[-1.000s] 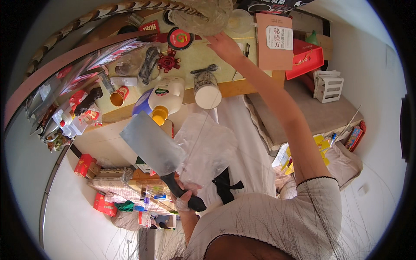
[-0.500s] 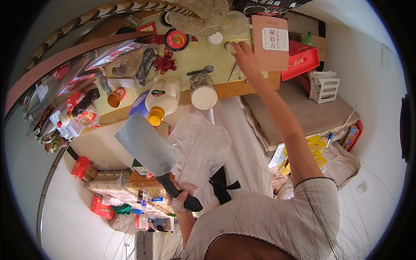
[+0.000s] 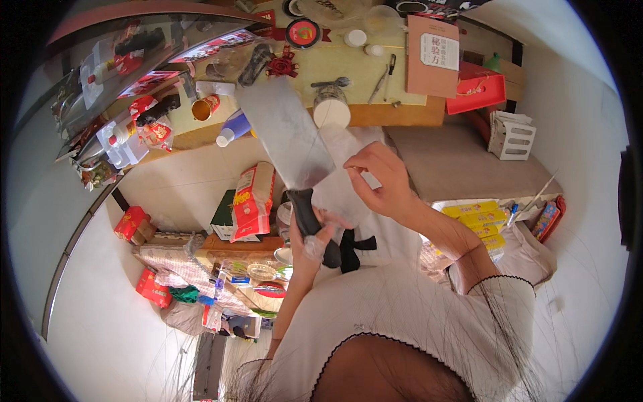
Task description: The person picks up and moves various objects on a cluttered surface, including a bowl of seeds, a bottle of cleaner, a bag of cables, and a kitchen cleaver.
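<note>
My left hand (image 3: 325, 236) is wrapped round the black handle of a cleaver (image 3: 284, 130), whose wide grey blade points up and to the left. A crumpled bit of clear plastic (image 3: 313, 248) shows at the same hand. To the right of the blade is my right hand (image 3: 382, 177), its fingers curled and the thumb and forefinger pinched together. Whatever it holds, if anything, is too small to make out. The pinched tips are close to the blade's lower right corner, apart from it in the picture. Behind the blade, a blue bottle (image 3: 234, 128) is partly covered.
On the yellowish table (image 3: 375, 63) are a white-lidded jar (image 3: 332, 112), a spoon (image 3: 331, 82), a pen (image 3: 391, 65), a red ribbon rose (image 3: 282, 65) and a pink book (image 3: 433, 57). A mirror stands left. A red package (image 3: 253, 201) and a brown cushioned seat (image 3: 462, 157) lie lower.
My right hand has come back from the table top toward the cleaver. My left hand has raised the cleaver up and right. The large clear plastic bag no longer shows spread beside it.
</note>
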The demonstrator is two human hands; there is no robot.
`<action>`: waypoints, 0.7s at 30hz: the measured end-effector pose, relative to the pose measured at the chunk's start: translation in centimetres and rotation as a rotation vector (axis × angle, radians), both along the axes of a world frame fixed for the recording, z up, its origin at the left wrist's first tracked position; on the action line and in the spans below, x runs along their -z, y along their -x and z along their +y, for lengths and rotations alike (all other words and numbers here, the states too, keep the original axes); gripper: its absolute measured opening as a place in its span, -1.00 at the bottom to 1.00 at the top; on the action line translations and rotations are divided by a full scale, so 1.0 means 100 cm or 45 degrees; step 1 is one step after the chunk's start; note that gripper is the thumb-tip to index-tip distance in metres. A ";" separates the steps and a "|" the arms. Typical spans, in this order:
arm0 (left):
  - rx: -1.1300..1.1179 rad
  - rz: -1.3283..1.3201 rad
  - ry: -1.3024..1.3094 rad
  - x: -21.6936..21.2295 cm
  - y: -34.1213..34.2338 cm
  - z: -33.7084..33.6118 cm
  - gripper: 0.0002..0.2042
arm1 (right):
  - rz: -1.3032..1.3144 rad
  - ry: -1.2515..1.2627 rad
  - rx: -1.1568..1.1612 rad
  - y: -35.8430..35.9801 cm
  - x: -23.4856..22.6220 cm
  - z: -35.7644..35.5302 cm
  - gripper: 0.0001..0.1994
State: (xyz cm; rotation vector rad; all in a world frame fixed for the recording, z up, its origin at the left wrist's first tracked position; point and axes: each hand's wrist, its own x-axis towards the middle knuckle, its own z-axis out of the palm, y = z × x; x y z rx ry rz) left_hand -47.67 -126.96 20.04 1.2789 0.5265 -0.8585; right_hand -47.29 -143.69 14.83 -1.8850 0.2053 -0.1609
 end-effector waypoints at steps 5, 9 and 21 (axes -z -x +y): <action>0.002 0.013 0.177 -0.017 -0.011 -0.018 -0.75 | 0.200 -0.137 0.121 0.014 -0.021 -0.011 -0.87; 0.053 -0.159 -0.004 -0.004 -0.007 -0.020 -0.71 | 0.229 0.192 -0.100 0.018 -0.043 -0.019 -0.78; 0.158 -0.381 -0.014 -0.021 -0.015 -0.054 -0.75 | 0.402 -0.135 0.143 0.042 -0.063 -0.004 -0.26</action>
